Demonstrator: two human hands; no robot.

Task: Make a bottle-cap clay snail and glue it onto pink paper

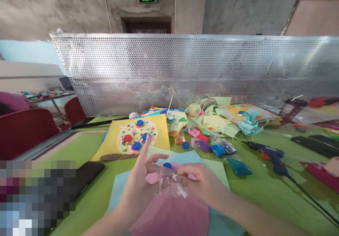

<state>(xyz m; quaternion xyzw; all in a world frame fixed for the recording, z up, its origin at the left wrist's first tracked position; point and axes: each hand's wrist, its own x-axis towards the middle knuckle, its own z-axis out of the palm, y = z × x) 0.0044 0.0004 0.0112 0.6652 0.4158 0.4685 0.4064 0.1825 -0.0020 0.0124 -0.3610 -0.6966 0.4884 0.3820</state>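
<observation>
Between my hands is a small clear plastic bag (171, 186) with some white material in it, perhaps modelling clay. My left hand (144, 176) grips the bag's left side, its index finger stretched up and away. At the other side my right hand (197, 177) pinches the bag near a white lump (175, 177). Below them lies a pink paper shape (174, 211) on light blue paper (119, 183). A blue bottle cap (167, 165) shows just beyond my fingers, on the pink paper. Parts of the bag are hidden by my fingers.
Ahead lies a yellow sheet (111, 137) decorated with caps and clay. Several bagged clay pieces, including a teal one (239, 166), sit right of centre. A glue gun (270, 155) with its cord lies right; a black phone (90, 174) lies left. A perforated metal screen (185, 70) stands behind.
</observation>
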